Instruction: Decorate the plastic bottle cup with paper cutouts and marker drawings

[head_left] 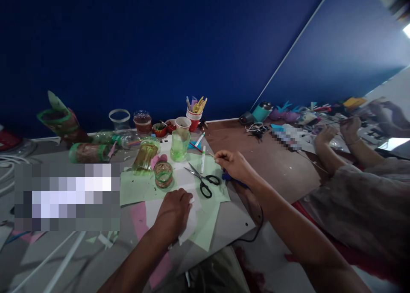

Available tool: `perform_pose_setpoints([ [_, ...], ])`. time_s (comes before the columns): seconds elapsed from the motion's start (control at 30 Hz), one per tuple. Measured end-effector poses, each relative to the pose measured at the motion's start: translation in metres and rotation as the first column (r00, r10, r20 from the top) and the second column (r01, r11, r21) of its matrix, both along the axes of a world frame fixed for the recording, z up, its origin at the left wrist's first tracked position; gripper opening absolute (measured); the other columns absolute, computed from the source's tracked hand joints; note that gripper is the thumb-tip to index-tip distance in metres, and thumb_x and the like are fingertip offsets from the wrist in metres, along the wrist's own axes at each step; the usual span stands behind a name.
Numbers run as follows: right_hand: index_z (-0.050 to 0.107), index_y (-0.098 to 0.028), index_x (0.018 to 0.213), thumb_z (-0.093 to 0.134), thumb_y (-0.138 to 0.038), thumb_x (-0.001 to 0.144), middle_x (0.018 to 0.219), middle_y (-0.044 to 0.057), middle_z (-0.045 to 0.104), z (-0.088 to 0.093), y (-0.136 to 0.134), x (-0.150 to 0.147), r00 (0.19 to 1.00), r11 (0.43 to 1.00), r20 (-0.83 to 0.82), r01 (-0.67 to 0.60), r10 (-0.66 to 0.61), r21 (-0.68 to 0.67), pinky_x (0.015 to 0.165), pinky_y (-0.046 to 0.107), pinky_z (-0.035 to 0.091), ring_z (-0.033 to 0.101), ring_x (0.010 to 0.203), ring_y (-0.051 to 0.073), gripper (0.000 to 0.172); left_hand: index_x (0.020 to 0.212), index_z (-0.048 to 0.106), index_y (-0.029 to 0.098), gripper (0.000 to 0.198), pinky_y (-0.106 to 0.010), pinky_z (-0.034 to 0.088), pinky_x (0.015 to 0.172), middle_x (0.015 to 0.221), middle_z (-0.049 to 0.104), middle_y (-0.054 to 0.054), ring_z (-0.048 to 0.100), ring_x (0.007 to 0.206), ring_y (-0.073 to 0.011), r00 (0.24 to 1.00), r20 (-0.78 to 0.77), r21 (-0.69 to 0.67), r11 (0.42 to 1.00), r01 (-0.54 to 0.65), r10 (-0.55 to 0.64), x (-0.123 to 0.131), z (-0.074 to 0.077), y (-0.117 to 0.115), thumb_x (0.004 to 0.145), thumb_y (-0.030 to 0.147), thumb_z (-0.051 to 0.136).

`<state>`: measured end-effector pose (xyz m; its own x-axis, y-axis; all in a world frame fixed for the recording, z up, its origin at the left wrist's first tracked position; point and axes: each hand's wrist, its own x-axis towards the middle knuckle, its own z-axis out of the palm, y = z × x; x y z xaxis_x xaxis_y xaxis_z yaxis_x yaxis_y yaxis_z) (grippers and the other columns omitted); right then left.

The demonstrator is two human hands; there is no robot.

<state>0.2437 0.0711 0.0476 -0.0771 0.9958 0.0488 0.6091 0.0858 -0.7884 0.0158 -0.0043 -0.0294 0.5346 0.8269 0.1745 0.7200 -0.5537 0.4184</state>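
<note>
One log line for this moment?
left hand: pressing white paper | right hand: pinching thin stick | scissors: lying open on green paper

A grey table (230, 220) bears green paper (137, 188), black scissors (203, 180), cut bottles (145, 154) and cups (183, 123).

My left hand (173, 212) covers part of the white paper (188, 229) under it. What my right hand (232, 165) pinches is too thin to identify. Two patches on the worktop (230, 220) are pixelated, contents unreadable. Co-worker's hands (339, 130) blurred; far clutter too small to tell.
</note>
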Motion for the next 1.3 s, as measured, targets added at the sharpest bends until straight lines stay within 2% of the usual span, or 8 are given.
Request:
perform_pose_setpoints([
  [0.17,0.060,-0.017,0.078,0.059,-0.030,0.069,0.064,-0.002,0.056,-0.002,-0.005,-0.002,0.995,0.998,-0.089,0.050,-0.046,0.048,0.050,0.021,0.036,0.046,0.053,0.010,0.015,0.103,0.054,0.016,0.018,-0.032,0.047,0.074,0.091,0.060,-0.007,0.057,0.078,-0.0170,0.939,0.340,0.085,0.993,-0.083,0.050,-0.006,0.008,0.000,0.089,0.020,0.046],
  [0.27,0.057,-0.017,0.069,0.063,-0.031,0.068,0.063,-0.003,0.054,-0.004,-0.004,0.000,0.992,0.991,-0.089,0.094,-0.085,0.096,0.050,0.021,0.035,0.044,0.053,0.009,0.015,0.104,0.054,0.016,0.017,-0.030,0.048,0.075,0.092,0.061,-0.007,0.058,0.078,-0.0156,0.909,0.417,0.125,0.989,-0.075,0.016,-0.006,0.012,-0.002,0.089,0.021,0.046],
  [0.5,0.056,-0.017,0.065,0.059,-0.032,0.069,0.054,-0.004,0.048,-0.007,-0.002,-0.006,0.982,0.999,-0.182,0.049,-0.050,-0.010,0.046,0.020,0.031,0.039,0.048,0.008,0.016,0.106,0.056,0.018,0.020,-0.032,0.050,0.078,0.094,0.062,-0.008,0.060,0.083,-0.0179,0.966,0.254,0.051,0.998,0.044,-0.056,0.003,0.004,-0.008,0.091,0.023,0.043],
  [0.67,0.059,-0.018,0.071,0.054,-0.027,0.068,0.053,-0.004,0.051,-0.007,0.003,-0.016,0.980,1.000,-0.197,0.016,-0.020,-0.025,0.049,0.021,0.036,0.046,0.050,0.010,0.011,0.107,0.055,0.018,0.021,-0.033,0.050,0.078,0.095,0.062,-0.008,0.059,0.086,-0.0188,0.970,0.235,0.056,0.997,0.046,-0.057,0.002,-0.002,-0.006,0.091,0.022,0.043],
  [0.8,0.064,-0.017,0.077,0.048,-0.026,0.071,0.053,-0.003,0.054,-0.010,0.011,-0.021,0.982,1.000,-0.185,0.019,-0.023,-0.025,0.053,0.021,0.038,0.049,0.051,0.011,0.019,0.107,0.055,0.019,0.020,-0.033,0.051,0.077,0.095,0.062,-0.008,0.060,0.085,-0.0189,0.975,0.217,0.056,0.998,0.040,-0.051,0.001,-0.004,-0.005,0.090,0.022,0.044],
  [1.0,0.064,-0.015,0.063,0.050,-0.042,0.078,0.054,0.001,0.057,-0.018,0.039,-0.019,0.991,0.998,-0.122,0.056,-0.052,0.030,0.050,0.022,0.037,0.051,0.052,0.012,0.034,0.106,0.055,0.018,0.020,-0.035,0.051,0.079,0.100,0.062,-0.009,0.061,0.089,-0.0207,0.982,0.182,0.069,0.997,0.043,-0.055,0.000,-0.004,-0.005,0.090,0.021,0.044],
  [1.13,0.064,-0.016,0.071,0.054,-0.030,0.071,0.059,-0.001,0.058,-0.025,0.065,-0.019,0.992,0.994,-0.114,0.062,-0.051,0.094,0.049,0.020,0.037,0.049,0.052,0.011,0.017,0.107,0.055,0.019,0.021,-0.034,0.051,0.079,0.099,0.062,-0.009,0.061,0.088,-0.0201,0.983,0.176,0.037,0.998,0.045,-0.051,-0.001,-0.002,-0.005,0.090,0.022,0.042],
  [1.3,0.065,-0.015,0.071,0.053,-0.026,0.070,0.059,-0.002,0.059,-0.034,0.090,-0.026,0.996,0.996,-0.095,0.005,0.004,0.090,0.050,0.020,0.039,0.050,0.051,0.010,0.017,0.107,0.054,0.019,0.021,-0.034,0.050,0.079,0.098,0.061,-0.008,0.059,0.088,-0.0199,0.985,0.163,0.024,0.998,0.060,-0.063,-0.002,0.001,-0.005,0.091,0.020,0.041],
])
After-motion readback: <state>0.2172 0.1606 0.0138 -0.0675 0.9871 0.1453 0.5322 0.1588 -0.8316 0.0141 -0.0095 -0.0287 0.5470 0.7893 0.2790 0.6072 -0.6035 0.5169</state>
